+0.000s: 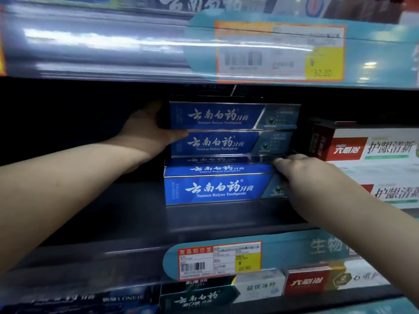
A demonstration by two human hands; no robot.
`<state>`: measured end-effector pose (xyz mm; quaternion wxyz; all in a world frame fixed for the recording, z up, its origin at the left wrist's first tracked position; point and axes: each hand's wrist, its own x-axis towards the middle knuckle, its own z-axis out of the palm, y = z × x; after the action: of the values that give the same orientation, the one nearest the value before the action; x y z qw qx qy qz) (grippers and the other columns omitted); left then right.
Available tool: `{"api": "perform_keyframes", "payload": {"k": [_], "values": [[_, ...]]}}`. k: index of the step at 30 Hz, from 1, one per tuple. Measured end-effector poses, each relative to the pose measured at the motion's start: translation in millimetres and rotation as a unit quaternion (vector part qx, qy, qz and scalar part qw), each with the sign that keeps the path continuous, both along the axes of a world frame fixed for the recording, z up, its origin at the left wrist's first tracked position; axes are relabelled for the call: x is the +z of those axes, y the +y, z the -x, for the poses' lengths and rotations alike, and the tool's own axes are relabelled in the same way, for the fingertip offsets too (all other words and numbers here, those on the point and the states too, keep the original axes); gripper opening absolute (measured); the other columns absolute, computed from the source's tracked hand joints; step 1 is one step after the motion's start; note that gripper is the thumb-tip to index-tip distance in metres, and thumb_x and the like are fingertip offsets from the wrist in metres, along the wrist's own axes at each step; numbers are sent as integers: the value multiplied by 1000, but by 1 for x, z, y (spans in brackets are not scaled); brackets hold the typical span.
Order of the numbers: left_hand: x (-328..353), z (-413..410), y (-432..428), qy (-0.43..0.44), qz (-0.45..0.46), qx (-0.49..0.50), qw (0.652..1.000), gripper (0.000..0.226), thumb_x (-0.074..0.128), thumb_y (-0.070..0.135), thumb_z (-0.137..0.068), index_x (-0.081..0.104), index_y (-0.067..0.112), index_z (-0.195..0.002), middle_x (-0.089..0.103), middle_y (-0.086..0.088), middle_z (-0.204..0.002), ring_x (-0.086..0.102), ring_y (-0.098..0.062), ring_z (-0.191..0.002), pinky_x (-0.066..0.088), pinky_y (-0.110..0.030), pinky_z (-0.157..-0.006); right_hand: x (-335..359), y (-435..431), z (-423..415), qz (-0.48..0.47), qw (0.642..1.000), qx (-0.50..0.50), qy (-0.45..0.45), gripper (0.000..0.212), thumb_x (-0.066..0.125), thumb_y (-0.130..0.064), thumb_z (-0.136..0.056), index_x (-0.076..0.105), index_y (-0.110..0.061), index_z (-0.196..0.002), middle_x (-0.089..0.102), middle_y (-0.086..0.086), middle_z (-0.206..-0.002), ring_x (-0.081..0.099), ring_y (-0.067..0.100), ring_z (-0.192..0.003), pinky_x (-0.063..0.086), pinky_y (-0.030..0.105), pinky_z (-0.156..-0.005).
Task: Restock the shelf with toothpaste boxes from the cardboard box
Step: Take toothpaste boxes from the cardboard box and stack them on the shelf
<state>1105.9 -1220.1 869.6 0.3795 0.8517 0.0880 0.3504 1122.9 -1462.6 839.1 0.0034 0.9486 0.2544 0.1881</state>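
Three blue toothpaste boxes are stacked on the dark shelf (127,214). My left hand (147,132) grips the left end of the top box (215,116), thumb under its front edge, above the middle box (217,143). My right hand (301,175) holds the right end of the bottom box (215,189), fingers curled at its top right corner. The bottom box sits further forward than the two above. The cardboard box is out of view.
Red-and-white toothpaste boxes (367,148) stand stacked to the right of the blue stack. A price tag (220,260) hangs on the shelf's front rail. More boxes (260,287) fill the shelf below. The upper shelf's rail (113,44) overhangs closely above.
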Motion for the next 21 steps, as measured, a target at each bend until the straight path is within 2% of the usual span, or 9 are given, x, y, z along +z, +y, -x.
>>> {"api": "perform_keyframes", "payload": {"k": [3, 6, 8, 10, 12, 15, 17, 19, 21], "values": [[0, 8, -1, 14, 13, 4, 1000, 56, 74, 26, -73, 52, 19, -125, 56, 7, -109, 54, -12, -97, 38, -18, -78, -1, -3, 0, -45, 999, 19, -12, 40, 51, -9, -84, 47, -21, -123, 53, 2, -120, 55, 23, -107, 45, 30, -80], [4, 23, 0, 24, 32, 15, 999, 47, 73, 30, -74, 59, 16, -116, 63, -1, -104, 59, -18, -96, 44, -22, -75, 6, -11, 10, -79, 995, 48, -22, 45, 54, -11, -84, 50, -22, -127, 57, 3, -121, 56, 26, -108, 47, 32, -78], [7, 39, -2, 25, 56, 8, 998, 44, 72, 26, -75, 61, 14, -116, 67, -7, -105, 60, -19, -96, 45, -14, -72, 12, -17, 19, -95, 993, 70, -9, 41, 61, -12, -80, 58, -21, -120, 62, 4, -118, 62, 30, -101, 52, 37, -73], [7, 59, -2, 24, 85, -4, 996, 33, 72, 20, -75, 64, 14, -106, 67, -13, -104, 61, -22, -95, 49, -26, -82, 14, -25, 24, -121, 988, 92, 1, 37, 69, -10, -73, 66, -19, -109, 67, 6, -110, 67, 32, -89, 55, 42, -65], [5, 86, -1, 20, 79, -13, 997, 20, 73, 20, -73, 62, 26, -88, 65, -8, -90, 58, -19, -81, 49, -30, -79, 15, -28, 30, -150, 980, 131, 2, 31, 70, -11, -71, 69, -16, -102, 68, 8, -102, 68, 32, -84, 55, 42, -66], [-3, 135, 1, 22, 55, -17, 998, 24, 77, 31, -67, 58, 34, -81, 56, 5, -76, 52, -8, -67, 43, -14, -65, 18, -20, 48, -197, 961, 186, 46, 36, 53, -40, -75, 70, -17, -97, 65, 0, -91, 63, 20, -80, 47, 24, -70], [-8, 175, 0, 36, 73, -15, 997, 27, 78, 38, -66, 60, 34, -85, 56, 6, -78, 53, -8, -68, 44, -14, -63, 16, -5, 63, -236, 942, 220, 90, 45, 45, -52, -73, 70, -21, -94, 60, -9, -87, 57, 4, -76, 39, 9, -69], [-15, 217, 2, 66, 60, -2, 996, 34, 76, 50, -62, 60, 36, -88, 58, 7, -79, 55, -7, -68, 44, -13, -61, 12, 13, 82, -258, 921, 249, 155, 36, 54, -55, -78, 70, -25, -91, 62, -13, -86, 55, 1, -83, 38, 3, -71], [-23, 261, 10, 140, 27, 27, 989, 36, 75, 50, -63, 61, 35, -92, 60, 9, -83, 58, -6, -78, 41, -7, -61, 8, 35, 103, -268, 900, 266, 217, 15, 61, -40, -79, 68, -29, -88, 66, -10, -88, 57, -1, -83, 41, 4, -68]]}}
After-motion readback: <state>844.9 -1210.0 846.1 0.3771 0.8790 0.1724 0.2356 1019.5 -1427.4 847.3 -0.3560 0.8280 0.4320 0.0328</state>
